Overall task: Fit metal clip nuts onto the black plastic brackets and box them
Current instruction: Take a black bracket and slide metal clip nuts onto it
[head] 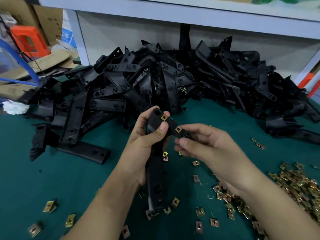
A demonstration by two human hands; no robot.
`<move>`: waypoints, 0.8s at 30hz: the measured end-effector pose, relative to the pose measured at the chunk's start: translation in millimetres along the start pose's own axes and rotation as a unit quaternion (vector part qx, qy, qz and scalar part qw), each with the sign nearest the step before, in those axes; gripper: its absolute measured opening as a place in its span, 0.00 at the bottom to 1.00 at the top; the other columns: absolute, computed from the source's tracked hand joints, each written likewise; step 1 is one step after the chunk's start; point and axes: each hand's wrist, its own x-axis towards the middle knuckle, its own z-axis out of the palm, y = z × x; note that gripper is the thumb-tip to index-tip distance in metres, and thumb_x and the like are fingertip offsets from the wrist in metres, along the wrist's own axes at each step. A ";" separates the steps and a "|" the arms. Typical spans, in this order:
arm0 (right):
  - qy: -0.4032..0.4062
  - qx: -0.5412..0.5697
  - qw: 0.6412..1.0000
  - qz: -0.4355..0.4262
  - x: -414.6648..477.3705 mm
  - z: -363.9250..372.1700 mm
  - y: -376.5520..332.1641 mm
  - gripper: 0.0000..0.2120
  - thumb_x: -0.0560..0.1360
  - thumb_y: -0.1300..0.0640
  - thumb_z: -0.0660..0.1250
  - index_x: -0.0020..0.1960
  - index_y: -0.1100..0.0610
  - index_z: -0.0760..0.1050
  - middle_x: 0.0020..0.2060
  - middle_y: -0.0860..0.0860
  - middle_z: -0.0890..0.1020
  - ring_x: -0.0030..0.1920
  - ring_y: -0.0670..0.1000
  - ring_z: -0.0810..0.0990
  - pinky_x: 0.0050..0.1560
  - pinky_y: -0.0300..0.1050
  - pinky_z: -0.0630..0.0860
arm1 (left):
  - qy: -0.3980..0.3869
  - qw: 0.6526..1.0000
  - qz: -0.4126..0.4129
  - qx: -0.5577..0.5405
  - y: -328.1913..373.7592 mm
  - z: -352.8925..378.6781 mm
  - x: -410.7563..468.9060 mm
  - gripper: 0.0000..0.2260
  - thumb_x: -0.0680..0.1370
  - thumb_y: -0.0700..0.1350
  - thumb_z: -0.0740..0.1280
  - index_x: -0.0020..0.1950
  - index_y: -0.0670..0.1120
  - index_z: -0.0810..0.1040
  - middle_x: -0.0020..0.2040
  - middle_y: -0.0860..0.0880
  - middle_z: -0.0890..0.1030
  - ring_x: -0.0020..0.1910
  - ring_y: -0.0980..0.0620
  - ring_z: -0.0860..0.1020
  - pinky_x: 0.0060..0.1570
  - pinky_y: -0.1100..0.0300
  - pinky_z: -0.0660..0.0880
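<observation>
On my feed the only containers are the cardboard boxes (50, 21) stacked at the far left behind the bench. They are side-on to me, so I cannot tell what is in them. An orange stool (29, 40) stands in front of them, and a blue hose (20, 58) curves down past it.

The parts all lie loose on the green mat (52, 179). A big pile of brackets (155, 80) is banked against the back panel under the grey shelf (173, 13). A heap of clip nuts (297, 184) sits at the right edge, and loose clip nuts (50, 206) are scattered across the near side.

The left hand (147, 134) is clenched round the upper part of one bracket (155, 172). Its thumb is pressed flat on the front face, and its fingers wrap behind, with one fingertip showing over the top edge. The long leg of this bracket runs down toward me between the forearms, and its top bends off to the right.

A clip nut (164, 117) sits on the bend just beside the left fingertip. A second clip nut (178, 129) sits further along the short arm.

The right hand (204, 144) has its fingers curled. It pinches the end of that short arm between thumb and forefinger, right next to the second clip nut. The bracket is held up off the mat, in front of the pile and above a few stray nuts.
</observation>
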 end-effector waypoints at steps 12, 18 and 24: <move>0.054 0.297 0.953 0.027 -50.2 -12.5 -23.3 0.15 0.73 0.59 0.69 0.59 0.57 0.83 0.59 0.58 0.84 0.62 0.54 0.82 0.57 0.43 0.79 | 0.001 1.000 0.007 0.019 6.0 45.5 -23.9 0.16 0.75 0.40 0.71 0.62 0.53 0.83 0.59 0.47 0.85 0.57 0.51 0.84 0.49 0.62 0.80; 0.127 0.359 0.924 0.035 -117.6 -48.2 -30.5 0.16 0.73 0.59 0.69 0.59 0.58 0.83 0.59 0.61 0.83 0.60 0.58 0.83 0.51 0.44 0.81 | -0.073 0.993 -0.059 0.068 -14.3 96.4 -49.9 0.18 0.72 0.43 0.73 0.61 0.53 0.83 0.55 0.46 0.86 0.53 0.50 0.85 0.47 0.61 0.80; 0.190 0.384 0.903 0.021 -206.7 -89.7 -36.6 0.23 0.68 0.57 0.80 0.61 0.56 0.82 0.60 0.60 0.83 0.60 0.58 0.82 0.51 0.44 0.82 | -0.179 0.971 -0.116 0.110 -56.6 158.7 -73.2 0.19 0.74 0.42 0.72 0.65 0.50 0.80 0.56 0.45 0.86 0.56 0.49 0.85 0.48 0.64 0.79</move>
